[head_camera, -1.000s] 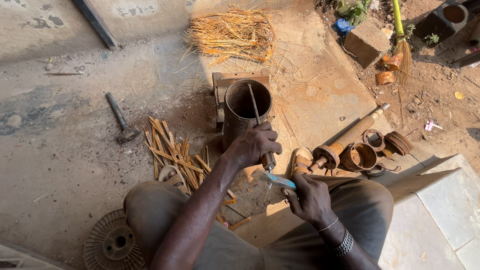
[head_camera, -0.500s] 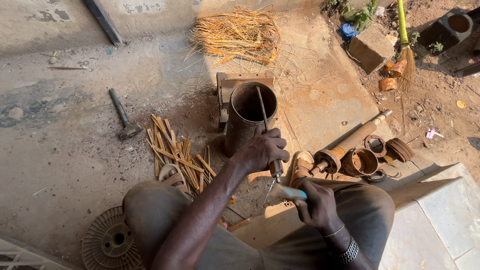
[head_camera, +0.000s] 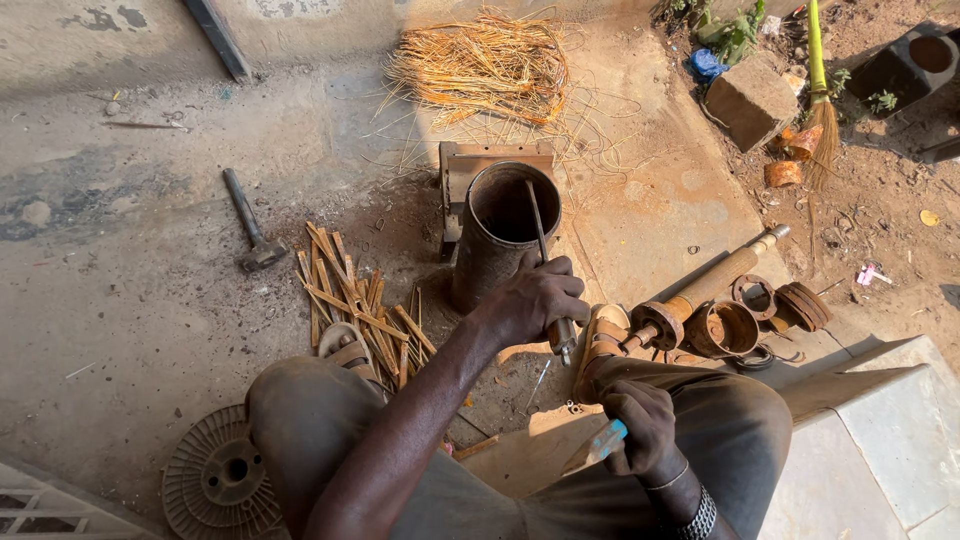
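A seated person works a thin metal rod inside a rusty upright steel cylinder on the concrete floor.

The rod leans out of the cylinder's open mouth, and its wooden-handled lower end is clenched in the left hand, just in front of the cylinder's base. The right hand, nearer the lap, is closed around a blue-handled tool whose tip I cannot make out. To do this well, I judge the left grip should stay firm and low on the handle, so the rod keeps clear of the rim. A scatter of split cane strips lies beside the cylinder, a hammer further off, a bundle of straw-coloured fibres behind, and rusty pipe fittings to the right.
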